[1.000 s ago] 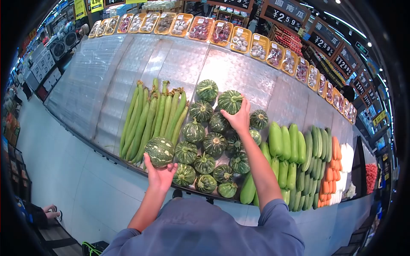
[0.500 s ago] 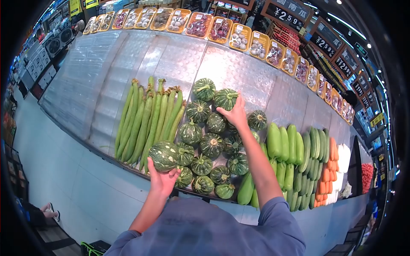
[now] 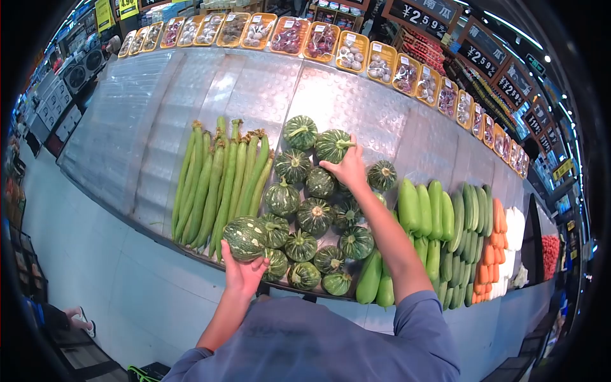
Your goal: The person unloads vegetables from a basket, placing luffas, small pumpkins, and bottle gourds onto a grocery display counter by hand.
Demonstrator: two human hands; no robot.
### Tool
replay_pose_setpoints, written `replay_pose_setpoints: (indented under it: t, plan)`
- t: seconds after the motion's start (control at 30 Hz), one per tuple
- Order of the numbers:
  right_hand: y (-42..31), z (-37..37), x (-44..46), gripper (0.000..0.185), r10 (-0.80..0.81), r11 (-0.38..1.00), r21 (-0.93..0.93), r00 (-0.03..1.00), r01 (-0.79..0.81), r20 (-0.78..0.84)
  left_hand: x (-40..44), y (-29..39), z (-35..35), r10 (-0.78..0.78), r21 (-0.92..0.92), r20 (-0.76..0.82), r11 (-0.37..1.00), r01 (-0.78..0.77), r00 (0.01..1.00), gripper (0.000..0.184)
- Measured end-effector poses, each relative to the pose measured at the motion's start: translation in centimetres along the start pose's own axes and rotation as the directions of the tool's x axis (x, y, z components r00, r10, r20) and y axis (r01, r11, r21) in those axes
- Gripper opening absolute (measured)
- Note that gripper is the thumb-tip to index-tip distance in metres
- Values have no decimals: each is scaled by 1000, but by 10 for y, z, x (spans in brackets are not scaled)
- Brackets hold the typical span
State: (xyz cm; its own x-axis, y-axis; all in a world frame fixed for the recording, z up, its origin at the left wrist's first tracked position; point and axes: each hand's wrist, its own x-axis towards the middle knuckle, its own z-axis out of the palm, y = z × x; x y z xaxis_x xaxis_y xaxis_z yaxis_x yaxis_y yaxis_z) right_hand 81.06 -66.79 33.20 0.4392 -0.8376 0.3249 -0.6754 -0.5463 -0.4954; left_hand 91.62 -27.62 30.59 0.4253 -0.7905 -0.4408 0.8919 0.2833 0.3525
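Observation:
In the head view my left hand cups the lower side of a speckled green pumpkin near the front edge of the display, thumb on its left. My right hand reaches over the pile, its fingers and thumb closed round the right side of a striped green pumpkin at the back. That one's pale stem points right, toward my fingers. Several more dark green pumpkins lie between my hands, and part of the pile is hidden under my right forearm.
Long green ridged gourds lie left of the pumpkins. To the right are light green gourds, cucumbers and carrots. Yellow trays of packed produce line the back edge of the metal display. Another person's feet show at lower left.
The view has shifted slightly. The pumpkin in my right hand has turned a little, showing more of its stem. My left hand still holds its pumpkin in nearly the same place.

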Motion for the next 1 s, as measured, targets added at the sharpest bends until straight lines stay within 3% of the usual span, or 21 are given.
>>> replay_pose_setpoints:
  t: [0.1, 0.17, 0.23, 0.3, 0.37, 0.4, 0.47, 0.53, 0.57, 0.63, 0.7, 0.77, 0.8, 0.83, 0.9, 1.0]
  plan:
    - [0, -5, 5, 145, 30, 998, -51, 997, -26, 65, 4, -4, 1, 1, 18, 12, 1000, -1, 1000, 77]
    - [-4, -15, 5, 150, 81, 978, -205, 974, -38, 209, 2, -5, 9, -26, 15, 12, 1000, 25, 1000, 78]
    - [-10, -26, -4, 144, 89, 976, -213, 971, -41, 221, -4, -5, 25, -47, 54, -42, 997, 50, 998, 80]
    - [-17, -39, -28, 131, 63, 977, -211, 976, -18, 208, -5, -4, 32, -65, 93, -101, 993, 74, 993, 82]
    - [-22, -52, -75, 99, -162, 978, -137, 986, 157, -30, -1, -1, 26, -131, 150, 135, 983, 110, 982, 87]
    - [-23, -58, -98, 87, -239, 966, -128, 962, 223, -129, 3, -1, 21, -159, 193, 173, 973, 125, 972, 90]
    - [-26, -62, -148, 74, -248, 968, -69, 960, 241, -126, 5, -3, 27, -198, 262, 180, 954, 148, 964, 90]
    - [-49, -80, -188, 65, -146, 921, 380, 981, 86, 130, 10, -5, 28, -287, 372, 246, 910, 183, 926, 88]
    - [-56, -82, -205, 70, -165, 739, 671, 947, -67, 275, 11, -10, 34, -292, 378, 239, 907, 188, 926, 88]
    - [-58, -77, -232, 77, -310, 374, 902, 888, -214, 339, 11, -23, 54, -371, 424, 203, 868, 260, 906, 92]
    - [-59, -91, -242, 81, -376, 287, 901, 827, -324, 417, 11, -35, 70, -382, 490, 110, 824, 284, 918, 92]
    - [-57, -98, -248, 79, -306, 256, 931, 892, -260, 333, 15, -41, 75, -547, 589, 180, 726, 356, 818, 96]
    - [-60, -112, -251, 77, -204, 156, 900, 879, -406, 432, 19, -42, 78, -625, 594, 220, 695, 405, 749, 99]
    - [-54, -115, -251, 74, -175, 241, 905, 901, -351, 396, 21, -44, 79, -696, 596, 254, 660, 458, 672, 103]
    - [-44, -117, -255, 69, -133, 253, 895, 903, -367, 408, 18, -49, 82, -757, 681, 189, 560, 472, 626, 110]
    - [-35, -121, -262, 65, -91, 239, 862, 873, -447, 479, 16, -55, 84, -764, 771, 104, 466, 433, 636, 112]
